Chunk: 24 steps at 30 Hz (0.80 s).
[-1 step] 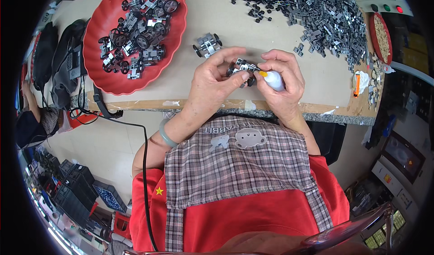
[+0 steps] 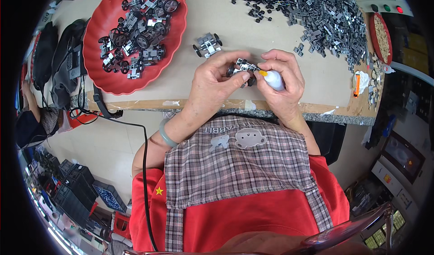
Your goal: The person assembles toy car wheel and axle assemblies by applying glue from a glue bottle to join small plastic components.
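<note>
My left hand (image 2: 219, 74) is closed on a small toy car chassis (image 2: 244, 66), grey with black wheels, pinched between thumb and fingers. My right hand (image 2: 288, 74) grips a white glue bottle (image 2: 274, 81) with a yellow collar. The bottle's tip points left and meets or nearly meets the chassis; fingers hide the exact contact. Just beyond my left hand, another wheeled chassis (image 2: 207, 45) rests on the table. To the left, a red scalloped basin (image 2: 177, 51) holds several similar wheeled chassis (image 2: 143, 41).
A large heap of small grey parts (image 2: 334, 22) covers the far right of the table (image 2: 271, 33). Beside it lie black axle pieces (image 2: 257, 13). An orange tube (image 2: 356, 85) is near the right edge. A black cable (image 2: 145, 164) runs down past my left arm.
Almost nothing differs. The fingers of my left hand have shifted very slightly around the chassis.
</note>
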Available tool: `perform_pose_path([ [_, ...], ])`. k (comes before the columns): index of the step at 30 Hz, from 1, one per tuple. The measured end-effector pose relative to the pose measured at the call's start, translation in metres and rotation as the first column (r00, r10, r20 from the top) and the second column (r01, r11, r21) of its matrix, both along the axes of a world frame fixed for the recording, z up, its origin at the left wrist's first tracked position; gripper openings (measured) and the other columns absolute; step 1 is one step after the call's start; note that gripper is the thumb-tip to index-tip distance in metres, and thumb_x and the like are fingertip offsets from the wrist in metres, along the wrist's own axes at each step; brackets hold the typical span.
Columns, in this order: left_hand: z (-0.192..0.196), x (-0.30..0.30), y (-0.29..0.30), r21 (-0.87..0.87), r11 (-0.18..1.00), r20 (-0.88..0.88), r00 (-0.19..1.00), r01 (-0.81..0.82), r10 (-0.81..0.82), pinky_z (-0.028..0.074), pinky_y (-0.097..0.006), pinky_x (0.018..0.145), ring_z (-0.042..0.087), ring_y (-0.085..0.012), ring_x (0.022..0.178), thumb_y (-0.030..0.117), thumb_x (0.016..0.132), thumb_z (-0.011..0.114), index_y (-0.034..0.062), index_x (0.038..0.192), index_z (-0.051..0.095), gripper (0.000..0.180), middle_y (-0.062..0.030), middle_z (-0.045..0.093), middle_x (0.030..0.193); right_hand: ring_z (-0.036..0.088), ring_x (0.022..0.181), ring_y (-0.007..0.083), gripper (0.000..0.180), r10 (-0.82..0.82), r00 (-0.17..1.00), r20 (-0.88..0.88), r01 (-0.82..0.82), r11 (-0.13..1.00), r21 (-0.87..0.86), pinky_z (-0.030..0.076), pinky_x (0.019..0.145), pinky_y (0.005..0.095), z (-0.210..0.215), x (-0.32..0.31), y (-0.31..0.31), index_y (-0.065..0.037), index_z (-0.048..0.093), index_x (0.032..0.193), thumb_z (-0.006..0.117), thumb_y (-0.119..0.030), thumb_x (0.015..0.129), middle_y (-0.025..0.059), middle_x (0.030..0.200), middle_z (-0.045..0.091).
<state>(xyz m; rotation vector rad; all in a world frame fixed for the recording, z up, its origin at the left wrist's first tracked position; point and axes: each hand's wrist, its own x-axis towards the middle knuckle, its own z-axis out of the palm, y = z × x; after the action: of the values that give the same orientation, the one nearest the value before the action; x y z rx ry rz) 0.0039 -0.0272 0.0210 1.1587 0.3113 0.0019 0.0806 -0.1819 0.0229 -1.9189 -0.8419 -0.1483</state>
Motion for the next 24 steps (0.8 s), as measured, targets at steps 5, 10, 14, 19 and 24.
perform_pose_path([
  [5,0.001,0.001,-0.001,0.15,0.988,0.037,0.999,0.019,-0.025,0.053,-0.023,0.081,0.057,-0.0115,0.099,-0.006,0.084,0.062,-0.0031,0.119,0.057,0.035,-0.007,0.053,0.112,0.064,0.084,0.0186,0.027,0.018,1.0,-0.012,-0.018,1.0,0.004,0.053,0.068,0.0285,0.002,-0.001,-0.001,-0.004,0.066,0.085,0.071,0.004,0.06,0.0092,0.099,0.062],
  [10,0.002,0.001,-0.002,0.219,0.975,0.012,0.999,0.046,-0.05,0.052,-0.021,0.079,0.056,-0.0113,0.101,-0.006,0.084,0.063,-0.0024,0.119,0.057,0.036,-0.0063,0.052,0.113,0.064,0.085,0.0189,0.026,0.026,1.0,0.005,-0.026,0.999,-0.031,0.053,0.068,0.0282,0.0,0.001,0.0,-0.004,0.066,0.084,0.071,0.004,0.059,0.009,0.098,0.063],
  [14,0.003,0.002,-0.004,0.3,0.954,0.085,0.996,-0.018,-0.007,0.056,-0.02,0.07,0.058,-0.0095,0.087,-0.004,0.079,0.067,0.002,0.113,0.063,0.035,-0.0052,0.054,0.1,0.064,0.086,0.0191,0.027,0.025,1.0,0.004,-0.025,0.999,-0.03,0.053,0.068,0.0281,-0.001,0.001,0.0,-0.004,0.066,0.085,0.072,0.004,0.059,0.0088,0.097,0.063],
  [19,-0.004,-0.001,-0.003,0.302,0.951,0.146,0.989,-0.067,0.024,0.05,-0.021,0.065,0.056,-0.0084,0.08,0.002,0.083,0.065,0.0021,0.108,0.066,0.024,-0.0059,0.058,0.097,0.064,0.086,0.0198,0.028,0.033,0.999,0.024,-0.031,0.998,-0.059,0.053,0.069,0.0287,0.003,0.001,-0.001,-0.004,0.066,0.085,0.072,0.005,0.059,0.0092,0.097,0.063],
  [24,-0.006,-0.003,-0.004,0.305,0.948,0.16,0.986,-0.096,0.049,0.044,-0.02,0.061,0.054,-0.0081,0.075,0.004,0.086,0.063,0.0026,0.102,0.069,0.017,-0.0056,0.06,0.094,0.063,0.088,0.0156,0.02,0.099,0.964,-0.248,-0.091,0.995,0.044,0.051,0.073,0.0248,-0.002,0.003,-0.004,-0.001,0.066,0.088,0.075,0.002,0.071,0.0083,0.099,0.063],
])
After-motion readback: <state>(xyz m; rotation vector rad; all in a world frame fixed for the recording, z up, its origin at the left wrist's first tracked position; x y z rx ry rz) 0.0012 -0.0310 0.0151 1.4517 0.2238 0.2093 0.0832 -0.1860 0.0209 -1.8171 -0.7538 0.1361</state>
